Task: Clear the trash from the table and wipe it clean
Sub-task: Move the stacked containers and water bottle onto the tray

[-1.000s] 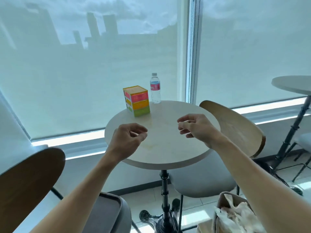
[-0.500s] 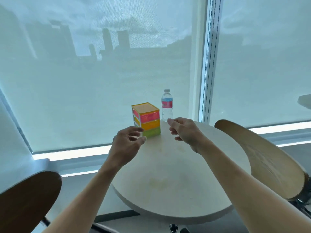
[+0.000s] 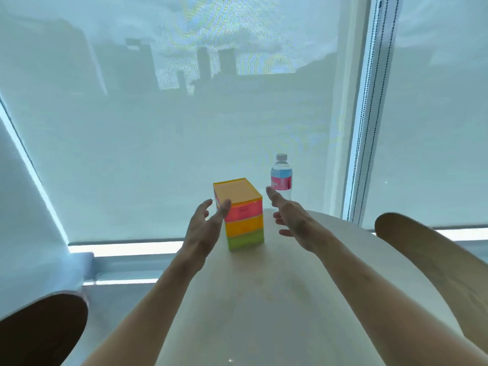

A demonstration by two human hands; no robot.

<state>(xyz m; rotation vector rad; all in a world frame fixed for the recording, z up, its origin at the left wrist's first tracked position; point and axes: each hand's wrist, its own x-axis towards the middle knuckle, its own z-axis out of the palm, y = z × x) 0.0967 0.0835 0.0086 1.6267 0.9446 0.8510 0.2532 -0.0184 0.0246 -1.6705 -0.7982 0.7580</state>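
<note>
Both grips reach toward the colourful stacked box [image 3: 244, 215] at the far side of the round worktop [image 3: 264, 313]. Left hand [image 3: 203, 228] is spread, fingertips at the box's left edge; right hand [image 3: 287, 220] is spread just beside it. Behind stands a water bottle [image 3: 281, 178].

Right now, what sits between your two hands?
Head view: the stacked boxes stand between the open left hand and right hand.
</note>
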